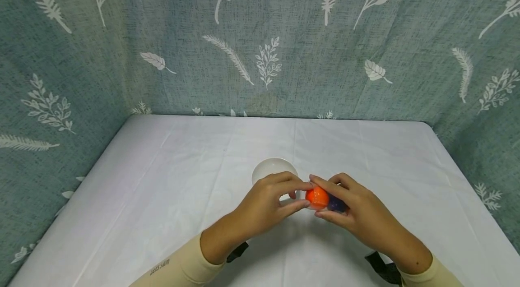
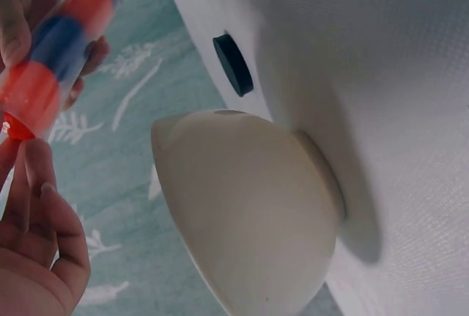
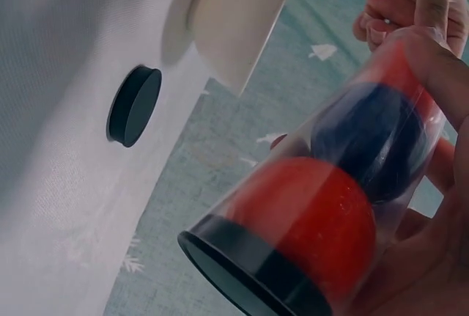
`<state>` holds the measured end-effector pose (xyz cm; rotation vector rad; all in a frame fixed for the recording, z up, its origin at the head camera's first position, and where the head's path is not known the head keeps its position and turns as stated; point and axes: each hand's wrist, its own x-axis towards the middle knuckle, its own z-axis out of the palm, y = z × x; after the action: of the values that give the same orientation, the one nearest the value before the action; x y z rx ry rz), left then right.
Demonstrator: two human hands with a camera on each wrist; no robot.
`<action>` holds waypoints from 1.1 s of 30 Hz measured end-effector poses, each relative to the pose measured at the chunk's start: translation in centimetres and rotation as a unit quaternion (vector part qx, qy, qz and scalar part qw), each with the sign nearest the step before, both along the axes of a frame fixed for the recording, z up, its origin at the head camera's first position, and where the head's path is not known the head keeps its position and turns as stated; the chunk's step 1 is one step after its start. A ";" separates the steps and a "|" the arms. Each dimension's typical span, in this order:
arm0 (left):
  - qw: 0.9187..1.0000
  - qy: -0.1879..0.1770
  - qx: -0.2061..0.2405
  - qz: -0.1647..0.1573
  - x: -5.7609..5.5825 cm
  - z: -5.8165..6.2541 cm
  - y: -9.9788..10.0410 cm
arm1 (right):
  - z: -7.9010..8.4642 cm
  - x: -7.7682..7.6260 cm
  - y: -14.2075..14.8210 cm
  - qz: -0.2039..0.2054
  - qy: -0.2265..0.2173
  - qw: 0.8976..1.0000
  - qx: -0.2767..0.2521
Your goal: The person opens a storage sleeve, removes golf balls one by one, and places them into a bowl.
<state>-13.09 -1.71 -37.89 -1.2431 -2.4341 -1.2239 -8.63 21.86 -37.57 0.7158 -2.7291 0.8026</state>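
My right hand [image 1: 357,208] grips a clear plastic tube [image 3: 297,147] from the side, thumb and fingers round it. Inside, an orange ball [image 3: 315,221], a blue ball [image 3: 374,140] and a second orange ball [image 1: 317,198] sit in a row. A black cap [image 3: 249,265] closes the end nearer the right wrist. At the uncapped end, my left hand [image 1: 262,203] pinches the rim with thumb and fingertips, close to the second orange ball. The tube is held above the table, tilted.
A white bowl [image 2: 242,206] stands on the table just beyond the left hand. Beside it lies a loose black cap [image 3: 135,107]. White cloth covers the table [image 1: 183,165], and leaf-patterned green curtains [image 1: 174,75] hang behind it and at both sides.
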 end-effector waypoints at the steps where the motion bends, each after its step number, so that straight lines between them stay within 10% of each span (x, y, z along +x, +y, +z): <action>1: 1.000 -0.002 0.000 0.000 0.0 0.0 0.0 | 0.0 0.0 0.0 -0.001 0.005 1.000 0.003; 33: 0.999 0.005 0.036 -0.008 -0.2 -1.1 0.4 | 1.0 0.3 0.3 -0.053 0.046 0.996 0.061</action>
<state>-13.32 -1.27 -38.94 -1.2494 -2.3557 -1.2953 -8.35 22.19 -36.55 0.6100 -2.7242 0.5696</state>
